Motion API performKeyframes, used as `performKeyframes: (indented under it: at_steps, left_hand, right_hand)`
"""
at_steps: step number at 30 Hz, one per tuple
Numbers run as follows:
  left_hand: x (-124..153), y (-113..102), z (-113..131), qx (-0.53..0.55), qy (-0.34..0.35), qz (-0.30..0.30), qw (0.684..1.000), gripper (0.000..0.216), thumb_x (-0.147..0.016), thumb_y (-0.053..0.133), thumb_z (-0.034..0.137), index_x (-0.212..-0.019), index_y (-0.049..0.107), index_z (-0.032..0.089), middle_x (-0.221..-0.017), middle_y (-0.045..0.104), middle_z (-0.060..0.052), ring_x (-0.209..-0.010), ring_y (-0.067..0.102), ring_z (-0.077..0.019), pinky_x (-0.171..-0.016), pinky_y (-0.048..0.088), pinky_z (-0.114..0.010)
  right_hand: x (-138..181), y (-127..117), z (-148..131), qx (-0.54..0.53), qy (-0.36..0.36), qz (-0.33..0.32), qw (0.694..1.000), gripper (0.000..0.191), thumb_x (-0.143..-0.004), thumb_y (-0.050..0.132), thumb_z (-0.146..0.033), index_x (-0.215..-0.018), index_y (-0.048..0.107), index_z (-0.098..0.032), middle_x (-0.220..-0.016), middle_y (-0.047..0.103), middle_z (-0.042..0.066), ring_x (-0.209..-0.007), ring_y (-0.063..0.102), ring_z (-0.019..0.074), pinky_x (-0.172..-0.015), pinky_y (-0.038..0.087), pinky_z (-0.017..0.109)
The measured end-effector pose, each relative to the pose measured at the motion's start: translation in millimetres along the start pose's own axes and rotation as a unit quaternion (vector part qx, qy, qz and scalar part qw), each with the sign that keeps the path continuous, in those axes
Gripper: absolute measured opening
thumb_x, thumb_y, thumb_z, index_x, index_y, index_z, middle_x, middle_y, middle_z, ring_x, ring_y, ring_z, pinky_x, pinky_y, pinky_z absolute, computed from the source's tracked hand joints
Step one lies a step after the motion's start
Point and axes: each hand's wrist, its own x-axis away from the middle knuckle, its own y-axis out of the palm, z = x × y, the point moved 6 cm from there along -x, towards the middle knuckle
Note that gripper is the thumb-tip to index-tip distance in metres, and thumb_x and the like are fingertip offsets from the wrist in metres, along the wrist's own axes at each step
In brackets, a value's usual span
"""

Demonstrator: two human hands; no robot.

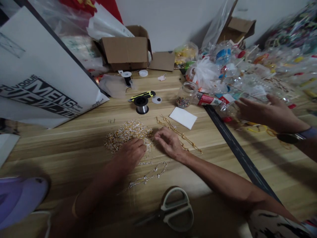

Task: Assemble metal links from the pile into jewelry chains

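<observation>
Left of the trinket pile (123, 134), packaging (47, 62) reads “VOGUE MENS”.

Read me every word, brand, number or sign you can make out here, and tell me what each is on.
"VOGUE": white shopping bag, slanted small capitals.
"MENS": same bag, in large dark capitals.
Big lettering below "MENS": only partly legible.
Smaller print beside "MENS" and at the lower corner: too blurred to read.
Red-and-white packet and blue bottle label: unreadable.
</observation>
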Motion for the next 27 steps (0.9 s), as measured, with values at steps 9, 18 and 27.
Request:
performKeyframes:
  at_steps: [9,18,27]
  left_hand:
    - [0,-2,7,-0.023,0.01,-0.016,1.0,0.019,-0.084,0.044,0.006,-0.071,0.056,0.015,-0.079,0.057,-0.007,-0.076,0.047,-0.0201,-0.071,0.039,-0.032]
    - [-3,-7,-17,0.223,-0.069,0.152,0.96,0.014,-0.081,0.053,0.015,-0.072,0.064,0.015,-0.072,0.063,-0.004,-0.071,0.055,-0.0154,-0.068,0.043,-0.027]
    - [1,16,-34,0.59,-0.267,0.203,0.734,0.01,-0.067,0.069,0.025,-0.069,0.067,0.015,-0.061,0.063,0.001,-0.056,0.054,-0.0106,-0.055,0.041,-0.021]
  right_hand:
    - [1,1,1,-0.002,-0.008,0.003,1.0,0.011,-0.089,0.05,-0.021,-0.081,0.056,-0.017,-0.077,0.056,0.003,-0.074,0.051,0.0141,-0.07,0.042,0.028]
    - [1,1,1,-0.004,-0.014,0.006,1.0,0.011,-0.09,0.049,-0.021,-0.081,0.055,-0.017,-0.077,0.056,0.003,-0.074,0.051,0.0143,-0.069,0.043,0.028]
    - [3,-2,-8,0.011,-0.056,0.018,0.998,0.009,-0.089,0.049,-0.019,-0.083,0.055,-0.017,-0.079,0.058,0.004,-0.078,0.053,0.0152,-0.072,0.045,0.031]
